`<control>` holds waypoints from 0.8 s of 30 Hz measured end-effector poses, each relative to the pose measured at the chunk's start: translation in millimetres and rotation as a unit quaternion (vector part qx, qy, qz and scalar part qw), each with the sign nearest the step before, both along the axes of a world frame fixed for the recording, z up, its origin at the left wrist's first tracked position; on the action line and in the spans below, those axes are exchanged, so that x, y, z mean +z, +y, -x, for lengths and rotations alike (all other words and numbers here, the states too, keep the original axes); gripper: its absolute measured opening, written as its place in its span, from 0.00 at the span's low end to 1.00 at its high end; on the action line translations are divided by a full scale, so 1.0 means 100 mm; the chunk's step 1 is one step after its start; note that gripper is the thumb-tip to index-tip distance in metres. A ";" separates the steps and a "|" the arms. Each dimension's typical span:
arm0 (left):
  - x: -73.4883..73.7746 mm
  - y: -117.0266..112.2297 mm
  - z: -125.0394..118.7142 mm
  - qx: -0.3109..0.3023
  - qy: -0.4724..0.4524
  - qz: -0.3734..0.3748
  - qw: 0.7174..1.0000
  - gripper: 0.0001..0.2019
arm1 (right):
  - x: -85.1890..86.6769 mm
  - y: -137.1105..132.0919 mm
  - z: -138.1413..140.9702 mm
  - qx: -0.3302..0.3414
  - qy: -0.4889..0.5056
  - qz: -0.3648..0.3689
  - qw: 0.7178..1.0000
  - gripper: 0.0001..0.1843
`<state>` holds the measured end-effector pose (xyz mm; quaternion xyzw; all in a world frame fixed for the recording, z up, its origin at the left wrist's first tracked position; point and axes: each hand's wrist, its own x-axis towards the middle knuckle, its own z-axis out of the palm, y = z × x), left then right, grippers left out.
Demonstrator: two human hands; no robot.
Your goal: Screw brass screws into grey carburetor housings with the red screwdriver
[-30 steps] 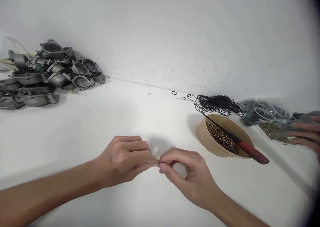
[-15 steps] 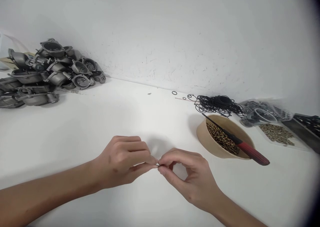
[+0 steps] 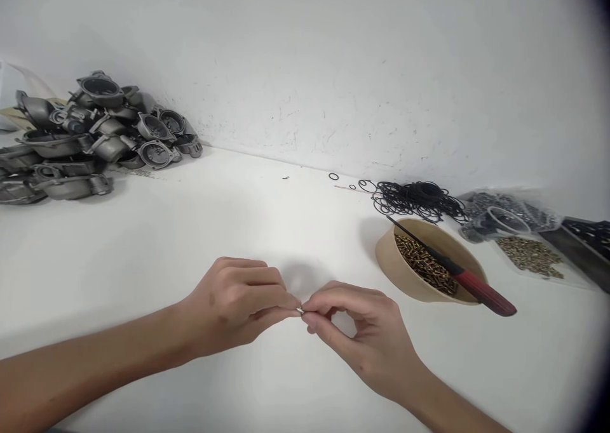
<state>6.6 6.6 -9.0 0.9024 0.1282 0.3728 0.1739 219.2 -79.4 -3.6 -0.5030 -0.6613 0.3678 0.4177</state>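
My left hand [image 3: 236,306] and my right hand [image 3: 365,338] meet fingertip to fingertip low over the white table [image 3: 190,230]. Between them sits a tiny shiny metal piece [image 3: 300,310], pinched from both sides; its exact shape is too small to make out. Both hands have their fingers curled in a pinch. To the right of my right hand stands a tan bowl [image 3: 395,265] of small brass screws, and a red-handled screwdriver [image 3: 462,277] lies across its rim.
A heap of grey cast-metal housings [image 3: 90,141] lies at the far left against the wall. Black rubber O-rings [image 3: 417,199] are piled behind the bowl. Plastic bags of small parts [image 3: 512,220] and a dark tray [image 3: 584,242] are at the right.
Another person's hand, at the right edge one second ago, has withdrawn out of view. My two hands have stayed pinched together, with only slight finger shifts.
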 end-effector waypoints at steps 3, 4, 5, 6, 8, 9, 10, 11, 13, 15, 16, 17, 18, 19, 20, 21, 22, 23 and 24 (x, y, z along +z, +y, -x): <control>-0.01 0.00 0.00 -0.003 0.004 0.013 1.000 0.03 | 0.01 0.00 0.00 -0.002 -0.006 0.003 1.000 0.06; -0.01 0.00 0.00 -0.005 0.006 0.019 1.000 0.04 | 0.01 -0.01 0.00 -0.003 -0.008 0.006 1.000 0.06; -0.01 0.00 0.01 -0.007 0.007 0.025 1.000 0.04 | 0.01 -0.01 0.00 -0.004 -0.009 0.008 1.000 0.06; -0.01 0.00 0.01 -0.008 0.010 0.032 0.999 0.04 | 0.01 0.00 0.00 -0.004 -0.011 0.010 1.000 0.06; -0.02 0.00 0.01 -0.010 0.017 0.042 0.999 0.04 | 0.01 0.00 -0.01 -0.003 -0.015 0.020 1.000 0.05; -0.02 -0.01 0.01 -0.011 0.023 0.046 0.999 0.04 | 0.01 0.00 -0.01 -0.003 -0.017 0.025 1.000 0.05; -0.02 -0.01 0.01 -0.010 0.028 0.049 0.998 0.04 | 0.01 0.01 -0.01 -0.002 -0.019 0.030 0.999 0.05; -0.03 -0.01 0.01 -0.009 0.035 0.052 0.998 0.05 | 0.01 0.01 -0.01 0.000 -0.021 0.033 0.999 0.05; -0.03 -0.02 0.01 -0.007 0.046 0.054 0.997 0.06 | 0.01 0.02 -0.01 0.003 -0.026 0.035 0.999 0.05; -0.02 -0.02 0.01 -0.005 0.056 0.053 0.997 0.08 | 0.02 0.02 -0.01 0.007 -0.031 0.031 0.999 0.06; -0.02 -0.02 0.01 -0.005 0.061 0.052 0.997 0.08 | 0.02 0.02 -0.01 0.008 -0.034 0.028 0.999 0.06; -0.02 -0.02 0.01 -0.005 0.065 0.050 0.997 0.08 | 0.02 0.02 -0.01 0.010 -0.038 0.025 0.999 0.06; -0.02 -0.02 0.01 -0.005 0.067 0.048 0.997 0.08 | 0.03 0.02 0.00 0.010 -0.042 0.021 0.999 0.06; -0.02 -0.01 0.01 -0.006 0.070 0.046 0.996 0.08 | 0.03 0.02 0.00 0.012 -0.046 0.017 0.999 0.06; -0.03 -0.01 0.01 -0.008 0.072 0.044 0.996 0.09 | 0.03 0.02 0.00 0.014 -0.050 0.014 0.999 0.06; -0.03 -0.01 0.00 -0.010 0.073 0.043 0.996 0.09 | 0.03 0.03 0.00 0.015 -0.053 0.011 0.998 0.07; -0.04 -0.01 0.01 -0.013 0.074 0.043 0.996 0.09 | 0.03 0.03 0.00 0.016 -0.056 0.009 0.998 0.07; -0.05 -0.01 0.01 -0.015 0.075 0.044 0.996 0.09 | 0.03 0.03 0.01 0.017 -0.058 0.008 0.998 0.07; -0.05 -0.01 0.01 -0.017 0.077 0.047 0.996 0.10 | 0.03 0.03 0.01 0.018 -0.059 0.008 0.998 0.07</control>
